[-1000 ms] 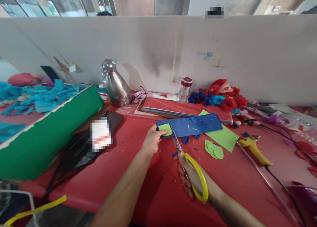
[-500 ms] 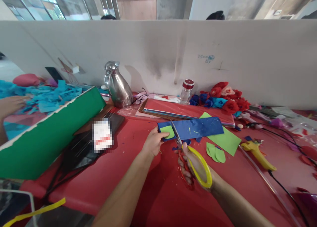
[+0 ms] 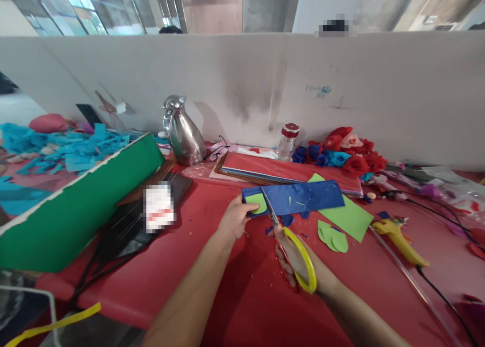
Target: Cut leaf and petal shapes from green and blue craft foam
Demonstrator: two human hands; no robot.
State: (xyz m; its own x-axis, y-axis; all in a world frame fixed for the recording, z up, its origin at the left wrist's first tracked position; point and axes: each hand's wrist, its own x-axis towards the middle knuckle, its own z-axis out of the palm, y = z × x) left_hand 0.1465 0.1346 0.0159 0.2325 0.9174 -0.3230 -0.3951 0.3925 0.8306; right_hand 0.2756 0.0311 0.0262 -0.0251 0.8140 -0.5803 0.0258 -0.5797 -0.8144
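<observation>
My left hand (image 3: 235, 217) pinches the left end of a long blue strip (image 3: 306, 196) together with a small green piece (image 3: 255, 203) lying on top of it, thumb over the green. My right hand (image 3: 290, 253) is wrapped round the scissors (image 3: 311, 271), which have yellow and red handles. Their blades point up and left across the blue strip, just right of the green piece. Beneath the strip's right part lies a light green sheet (image 3: 350, 217). Several rounded green cut pieces (image 3: 333, 237) rest on the red table, with blue scraps (image 3: 287, 219) near the blades.
A yellow glue gun (image 3: 399, 240) with a black cord lies at right. Behind are stacked sheets (image 3: 261, 166), a lidded jar (image 3: 288, 141), fabric flowers (image 3: 354, 157) and a steel jug (image 3: 185, 137). A green board (image 3: 87, 200) stands at left beside a black bag (image 3: 129, 231).
The scissor handles have drawn closer together in my right hand. A person's hand at the far left has left the view. The whole scene has shifted slightly to the right.
</observation>
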